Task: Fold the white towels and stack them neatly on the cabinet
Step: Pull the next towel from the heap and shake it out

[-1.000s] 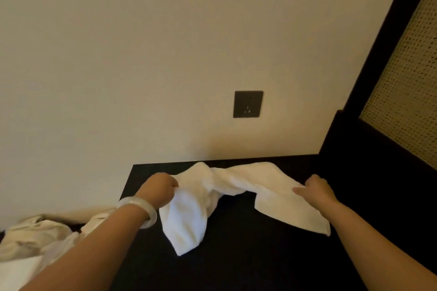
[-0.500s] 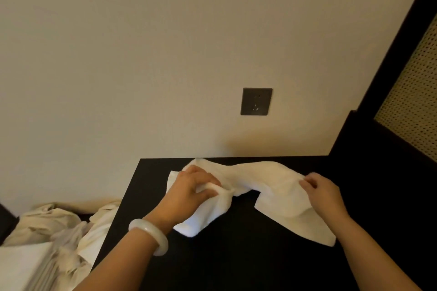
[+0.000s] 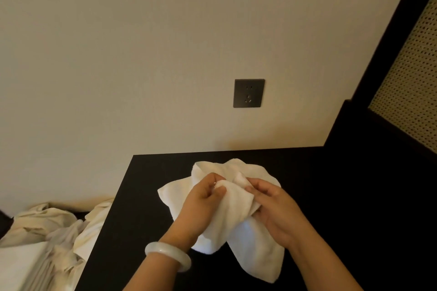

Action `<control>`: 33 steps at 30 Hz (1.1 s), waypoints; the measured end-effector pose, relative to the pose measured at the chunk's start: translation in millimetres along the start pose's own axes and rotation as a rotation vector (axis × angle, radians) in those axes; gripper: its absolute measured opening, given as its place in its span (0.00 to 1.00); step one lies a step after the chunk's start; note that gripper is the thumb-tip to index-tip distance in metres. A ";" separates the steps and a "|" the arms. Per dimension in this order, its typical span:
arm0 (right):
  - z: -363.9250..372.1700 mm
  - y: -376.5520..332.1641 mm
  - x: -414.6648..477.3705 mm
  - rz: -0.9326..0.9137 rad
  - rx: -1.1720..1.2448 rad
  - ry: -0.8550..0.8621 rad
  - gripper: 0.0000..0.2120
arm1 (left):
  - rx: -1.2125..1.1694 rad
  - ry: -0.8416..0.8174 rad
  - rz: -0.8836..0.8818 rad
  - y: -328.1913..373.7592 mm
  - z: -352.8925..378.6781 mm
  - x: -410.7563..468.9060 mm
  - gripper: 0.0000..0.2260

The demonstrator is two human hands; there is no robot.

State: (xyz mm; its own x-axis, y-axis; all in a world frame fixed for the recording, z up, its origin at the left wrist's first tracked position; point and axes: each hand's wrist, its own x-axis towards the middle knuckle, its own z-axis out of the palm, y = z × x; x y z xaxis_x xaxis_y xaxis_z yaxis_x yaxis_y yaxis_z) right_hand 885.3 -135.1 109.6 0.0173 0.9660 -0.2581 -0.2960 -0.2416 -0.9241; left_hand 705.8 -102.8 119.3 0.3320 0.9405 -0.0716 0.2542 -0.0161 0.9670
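On the flat black cabinet top [image 3: 146,196] by the beige wall, my left hand [image 3: 201,205] and right hand [image 3: 276,210] pinch the soft white towel [image 3: 255,245] bunched between them. No fold is finished and no stack shows; crumpled cream linen [image 3: 47,231] waits left.

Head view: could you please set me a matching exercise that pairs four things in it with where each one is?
Things:
1. white towel
2. pale bangle
3. wall socket
4. crumpled linen

Places:
A. round the wrist of the left hand
B. on the wall above the cabinet
C. low down, left of the cabinet
D. gripped by the left hand and the right hand

Pairs: 1-D, 2-A, 3-B, 4-C
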 end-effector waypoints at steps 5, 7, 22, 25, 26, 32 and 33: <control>4.9 3.1 -12.8 -0.043 -0.073 0.020 0.14 | 0.099 0.173 -0.011 -19.4 17.7 -1.4 0.02; 9.2 4.0 -17.2 -0.082 -0.285 0.025 0.16 | 0.057 0.232 -0.025 -23.1 25.6 -3.5 0.03; -52.2 5.6 -20.5 -0.141 -0.633 0.228 0.13 | 1.131 -0.297 -0.050 4.2 -12.9 58.3 0.21; -77.7 16.5 -19.0 -0.105 -0.554 0.285 0.14 | 1.112 -0.036 0.031 0.8 -17.4 92.1 0.16; -85.5 21.2 -18.0 -0.093 -0.532 0.306 0.14 | 1.136 -0.020 0.048 -1.4 -15.3 100.6 0.17; -110.3 44.5 -18.0 -0.077 -0.461 0.371 0.16 | 1.420 -0.280 0.136 -15.4 -5.6 133.7 0.24; -111.8 45.7 -18.8 -0.079 -0.450 0.380 0.16 | 1.391 -0.305 0.096 -16.0 -6.7 136.5 0.21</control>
State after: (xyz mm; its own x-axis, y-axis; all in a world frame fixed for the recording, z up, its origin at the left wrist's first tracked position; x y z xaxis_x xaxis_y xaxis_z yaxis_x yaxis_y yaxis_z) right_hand 978.2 -174.6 40.7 0.3877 0.9020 -0.1899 0.1525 -0.2659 -0.9518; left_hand 741.0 28.1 95.7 0.5324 0.8110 -0.2426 0.8299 -0.5566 -0.0393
